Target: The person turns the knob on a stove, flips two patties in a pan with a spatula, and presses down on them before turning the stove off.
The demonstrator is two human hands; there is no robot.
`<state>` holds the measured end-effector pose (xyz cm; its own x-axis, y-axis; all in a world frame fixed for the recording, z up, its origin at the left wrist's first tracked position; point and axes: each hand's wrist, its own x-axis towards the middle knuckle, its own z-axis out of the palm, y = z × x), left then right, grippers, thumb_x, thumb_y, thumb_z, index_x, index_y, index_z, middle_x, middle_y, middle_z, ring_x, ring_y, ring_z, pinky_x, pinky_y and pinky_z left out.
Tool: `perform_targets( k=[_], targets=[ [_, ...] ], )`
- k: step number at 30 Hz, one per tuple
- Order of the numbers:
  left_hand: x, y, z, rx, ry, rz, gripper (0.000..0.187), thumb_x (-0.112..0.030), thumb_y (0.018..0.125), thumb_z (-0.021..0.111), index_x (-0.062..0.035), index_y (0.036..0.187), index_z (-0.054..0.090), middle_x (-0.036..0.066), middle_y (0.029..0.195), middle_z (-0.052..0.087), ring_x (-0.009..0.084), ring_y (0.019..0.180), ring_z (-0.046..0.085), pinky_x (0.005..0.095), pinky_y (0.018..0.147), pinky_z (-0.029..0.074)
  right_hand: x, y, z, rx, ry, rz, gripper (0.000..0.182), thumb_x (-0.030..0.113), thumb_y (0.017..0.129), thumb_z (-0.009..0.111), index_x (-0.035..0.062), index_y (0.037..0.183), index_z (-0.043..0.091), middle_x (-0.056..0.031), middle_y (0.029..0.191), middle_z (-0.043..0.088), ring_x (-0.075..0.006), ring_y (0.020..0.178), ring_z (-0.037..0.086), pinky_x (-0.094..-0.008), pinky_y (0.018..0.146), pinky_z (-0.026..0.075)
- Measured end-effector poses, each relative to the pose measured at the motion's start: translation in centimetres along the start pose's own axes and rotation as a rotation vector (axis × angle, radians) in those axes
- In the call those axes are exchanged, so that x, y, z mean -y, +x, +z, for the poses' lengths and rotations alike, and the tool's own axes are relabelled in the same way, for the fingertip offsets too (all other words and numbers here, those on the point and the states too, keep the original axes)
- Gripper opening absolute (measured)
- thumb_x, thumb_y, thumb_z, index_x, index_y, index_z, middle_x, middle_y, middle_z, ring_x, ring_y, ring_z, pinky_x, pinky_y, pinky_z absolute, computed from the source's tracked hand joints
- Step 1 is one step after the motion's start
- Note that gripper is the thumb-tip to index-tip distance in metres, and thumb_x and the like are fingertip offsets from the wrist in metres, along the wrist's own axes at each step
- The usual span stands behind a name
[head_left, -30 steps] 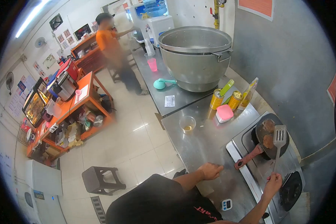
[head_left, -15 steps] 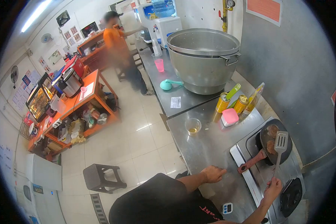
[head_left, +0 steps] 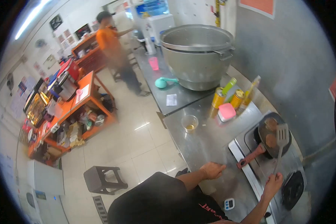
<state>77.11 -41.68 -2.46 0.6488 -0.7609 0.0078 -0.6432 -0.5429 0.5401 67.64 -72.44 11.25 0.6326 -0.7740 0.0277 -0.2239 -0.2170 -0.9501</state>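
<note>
My right hand point(head_left: 273, 183) is closed around the handle of a metal slotted spatula point(head_left: 282, 136), whose head hangs over the pan's near right side. In the dark frying pan point(head_left: 275, 150) lie two browned patties point(head_left: 271, 140), the nearer one beside the spatula. The pan sits on the far burner of a gas stove point(head_left: 246, 168), its reddish-brown handle point(head_left: 252, 156) pointing toward me. My left hand point(head_left: 213, 170) is loosely closed above the steel counter, just left of that handle and apart from it; nothing shows in its fingers.
A digital timer point(head_left: 229, 204) lies near me. Farther along stand a clear cup point(head_left: 190, 123), a pink-lidded container point(head_left: 226, 112), yellow cans point(head_left: 218, 98) and a large metal pot point(head_left: 198, 56). A person in orange point(head_left: 110, 43) stands by the water dispenser. A stool point(head_left: 104, 180) is on the floor.
The view has shifted slightly, moving the background a little left and up. The spatula's head is slightly lower and farther right over the pan; my left hand stays about where it was.
</note>
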Motion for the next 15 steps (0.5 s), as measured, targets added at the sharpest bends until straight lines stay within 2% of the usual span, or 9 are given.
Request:
perform_targets(
  k=[1,3,4,5,6,7,9,11,15],
  targets=[
    [0.5,0.2,0.7,-0.007,-0.004,-0.017,0.029,-0.026,0.093,0.055,-0.0074,0.115,0.052,0.018,0.095,0.069,0.0403,0.091,0.069,0.0529,0.079,0.055,-0.9,0.3,-0.6,0.001,-0.092,-0.029,0.024,0.004,0.087,0.057,-0.0001,0.110,0.058,-0.0034,0.087,0.057,-0.0104,0.067,0.051,-0.0267,0.059,0.042],
    [0.3,0.5,0.6,0.043,-0.026,-0.060,0.029,-0.027,0.093,0.056,-0.0092,0.116,0.052,0.018,0.099,0.070,0.0399,0.093,0.069,0.0536,0.080,0.055,-4.6,1.0,-0.9,-0.039,-0.250,-0.268,0.027,0.003,0.085,0.058,-0.0015,0.112,0.058,-0.0071,0.097,0.057,-0.0172,0.085,0.056,-0.0331,0.078,0.047],
    [0.1,0.3,0.1,0.096,-0.037,-0.090,0.029,-0.028,0.093,0.057,-0.0100,0.115,0.052,0.018,0.101,0.070,0.0396,0.094,0.070,0.0538,0.080,0.055,-3.0,0.0,-0.6,-0.091,-0.393,-0.433,0.026,0.007,0.087,0.059,0.0013,0.112,0.058,-0.0028,0.089,0.054,-0.0141,0.081,0.050,-0.0321,0.073,0.043],
    [0.4,0.4,0.4,0.080,-0.021,-0.068,0.030,-0.028,0.092,0.058,-0.0101,0.115,0.052,0.018,0.102,0.070,0.0397,0.094,0.070,0.0540,0.080,0.055,-3.6,-0.5,-0.3,-0.086,-0.246,-0.394,0.022,0.007,0.088,0.059,0.0018,0.108,0.058,-0.0045,0.090,0.053,-0.0154,0.086,0.051,-0.0325,0.077,0.044],
    [0.7,0.5,1.1,0.061,-0.008,-0.044,0.031,-0.028,0.091,0.060,-0.0102,0.115,0.052,0.018,0.103,0.071,0.0397,0.094,0.070,0.0542,0.080,0.055,-1.9,-1.4,0.0,-0.118,-0.282,-0.420,0.019,0.007,0.088,0.059,0.0014,0.106,0.058,-0.0062,0.090,0.055,-0.0169,0.084,0.053,-0.0322,0.076,0.045],
    [0.4,0.5,0.8,0.059,0.010,-0.059,0.030,-0.028,0.090,0.061,-0.0103,0.113,0.052,0.017,0.100,0.071,0.0394,0.091,0.070,0.0537,0.079,0.055,0.1,-2.2,0.2,-0.076,-0.291,-0.274,0.022,0.005,0.091,0.059,-0.0008,0.112,0.057,-0.0111,0.094,0.061,-0.0227,0.085,0.060,-0.0372,0.082,0.049],
    [-0.1,0.7,0.0,0.037,0.043,-0.072,0.028,-0.027,0.088,0.063,-0.0105,0.108,0.053,0.015,0.094,0.071,0.0388,0.086,0.070,0.0524,0.076,0.056,2.5,-3.1,0.7,-0.105,-0.222,-0.160,0.023,0.012,0.095,0.061,-0.0024,0.112,0.058,-0.0124,0.087,0.064,-0.0258,0.077,0.063,-0.0387,0.077,0.052],
    [-0.5,0.7,-0.1,0.024,0.053,-0.042,0.026,-0.027,0.087,0.064,-0.0105,0.105,0.054,0.015,0.091,0.070,0.0384,0.083,0.070,0.0516,0.075,0.056,1.9,-3.0,0.8,-0.147,-0.257,-0.100,0.026,0.019,0.096,0.063,-0.0039,0.109,0.061,-0.0156,0.083,0.067,-0.0295,0.073,0.065,-0.0412,0.073,0.052],
    [-0.5,0.8,0.0,-0.028,0.080,-0.036,0.022,-0.026,0.087,0.063,-0.0104,0.099,0.053,0.014,0.086,0.069,0.0373,0.079,0.069,0.0506,0.071,0.056,2.1,-3.2,0.6,-0.149,-0.215,-0.077,0.030,0.024,0.096,0.064,-0.0051,0.101,0.062,-0.0221,0.085,0.068,-0.0341,0.076,0.067,-0.0448,0.072,0.050]
  ],
)
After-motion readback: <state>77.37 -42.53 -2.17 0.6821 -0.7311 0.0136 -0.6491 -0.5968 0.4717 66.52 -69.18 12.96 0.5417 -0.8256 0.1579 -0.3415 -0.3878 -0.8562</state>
